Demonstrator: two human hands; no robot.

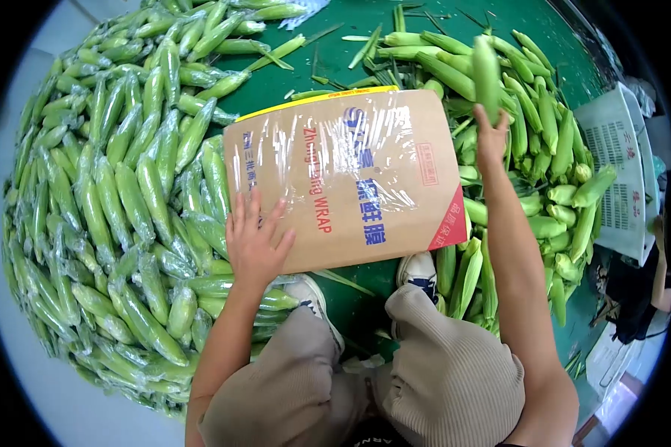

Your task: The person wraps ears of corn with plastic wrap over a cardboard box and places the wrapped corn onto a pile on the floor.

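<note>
A brown cardboard box [276,156] with blue and red print, clear film stretched over its top, lies in front of my knees. My left hand [257,238] rests on the box's lower left part, fingers spread. In my right hand [492,134] is an ear of corn [487,78] in green husk, held upright by its lower end above the pile on the right. Left of the box, a big heap of film-wrapped corn [138,186] reaches its edge. Unwrapped corn [548,134] is piled to the right.
A pale plastic crate [619,171] stands beyond the right pile. Another person's arm [660,272] shows at the right edge. Loose husk leaves lie on the green floor [335,63] behind the box. My shoes [417,272] are near its front edge.
</note>
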